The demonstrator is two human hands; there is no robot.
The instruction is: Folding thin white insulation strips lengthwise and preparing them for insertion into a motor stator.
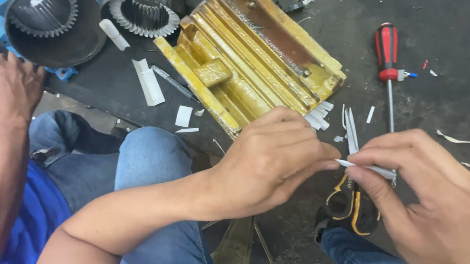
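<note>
White paper strip (pixel 362 166): held level between both hands, above the dark, oil-stained floor (pixel 464 64), in the head view. Left hand (pixel 270 160): fingertips pinched shut on the strip's left end. Right hand (pixel 436 198): thumb and forefinger pinched on the strip's right part. Directly under the strip lie scissors with yellow-and-black handles (pixel 348 205), partly hidden by the hands.

Yellow ribbed motor housing (pixel 250 56): lies on the floor just beyond the left hand, with short white paper pieces (pixel 319 115) touching its lower right corner. More narrow strips (pixel 350 128) lie between the housing and the shaft of a red-handled screwdriver (pixel 388 61).

Upper left: a blue housing holding a dark slotted stator (pixel 51 23), and beside it a grey slotted stator (pixel 143 7). Another person's hand (pixel 10 86) rests at the rim of the blue unit. Blue denim knees (pixel 153 164) occupy the foreground.
</note>
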